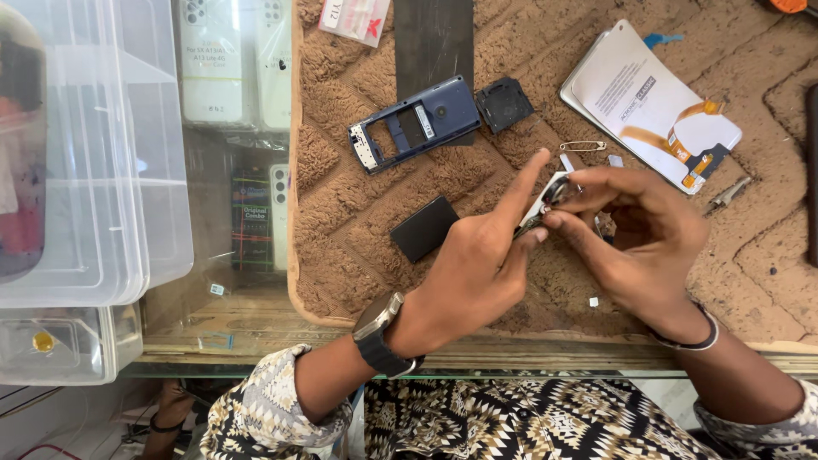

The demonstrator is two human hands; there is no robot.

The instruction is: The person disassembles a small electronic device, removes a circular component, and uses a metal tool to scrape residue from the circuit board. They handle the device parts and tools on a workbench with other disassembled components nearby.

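Both my hands hold a small phone part (548, 198), a light-coloured piece with dark circuitry, above a brown mat (341, 196). My left hand (477, 264) grips its lower end, with the forefinger stretched along its side. My right hand (635, 238) pinches its upper end with thumb and fingers. A blue phone frame (415, 123) lies on the mat beyond my hands, beside a small black square cover (504, 103). A black flat battery (424, 227) rests just left of my left hand.
A safety pin (583, 146), tweezers (726, 195) and tiny loose bits lie on the mat. White packets with an orange flex strip (652, 106) sit far right. Clear plastic boxes (94, 170) stand at the left on a glass counter over phone cases.
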